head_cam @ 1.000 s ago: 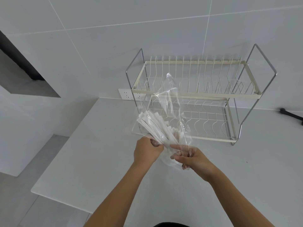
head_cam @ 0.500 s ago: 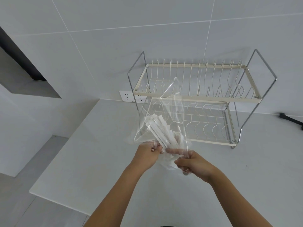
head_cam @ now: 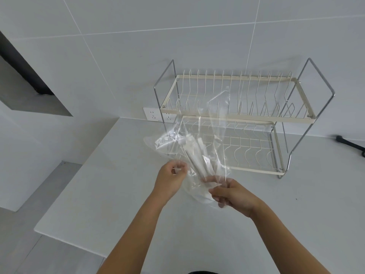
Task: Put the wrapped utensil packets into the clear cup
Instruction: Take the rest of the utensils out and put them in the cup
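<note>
Since a moment ago: both hands have drawn slightly apart, and the left no longer clasps the white bundle but only the film beside it.
Left hand: left hand (head_cam: 169, 180) is held above the pale grey countertop (head_cam: 110, 194), forearm rising from below, fingers curled in and pinching a fold of the bag's film.
Right hand: right hand (head_cam: 233, 196) sits a little lower and to the right, palm turned inward, fingers closed around the lower end of the bag and the packet ends inside it.
Task's thing: bundle of long, thin, white paper-wrapped utensil packets (head_cam: 194, 153) is up in the air between the hands, not on the counter.
Long axis: runs from the right hand's grip up and away to the left, tilted, the far ends fanned slightly.
Container: crinkled clear plastic bag (head_cam: 215, 119) holds all the packets; its loose top billows upward in front of the rack.
Behind: two-tier cream and chrome wire dish rack (head_cam: 256, 117) stands on the counter against the tiled wall, both tiers bare.
Wall: white double socket (head_cam: 153, 114) just left of the rack.
</note>
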